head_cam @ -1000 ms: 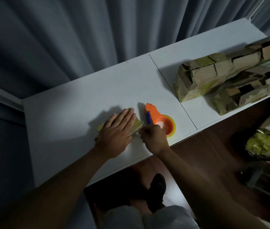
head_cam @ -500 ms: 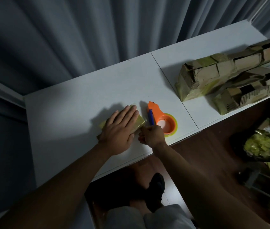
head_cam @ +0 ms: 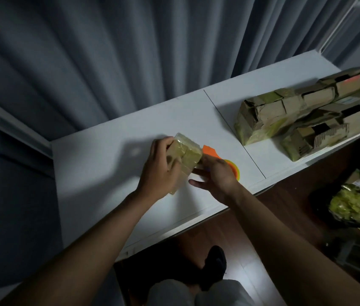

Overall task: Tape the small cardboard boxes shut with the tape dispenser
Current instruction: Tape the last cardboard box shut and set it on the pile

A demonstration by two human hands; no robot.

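A small cardboard box [head_cam: 185, 154] wrapped in glossy yellowish tape is tilted up off the white table [head_cam: 99, 164]. My left hand [head_cam: 160, 172] grips its left side, fingers curled round it. My right hand [head_cam: 214, 176] touches the box's right lower edge with loosely spread fingers. Behind my right hand lies the orange tape dispenser [head_cam: 210, 150] with its yellow-rimmed roll [head_cam: 235, 170], partly hidden.
A heap of taped cardboard boxes [head_cam: 302, 113] fills the table's right end. The table's front edge runs diagonally above a dark wood floor. Grey curtains hang behind. A bag of yellow-green scraps [head_cam: 349, 205] sits on the floor at right.
The box lay flat under my left palm; now my left hand has lifted and tipped it up. My right hand has left the dispenser side and moved onto the box.
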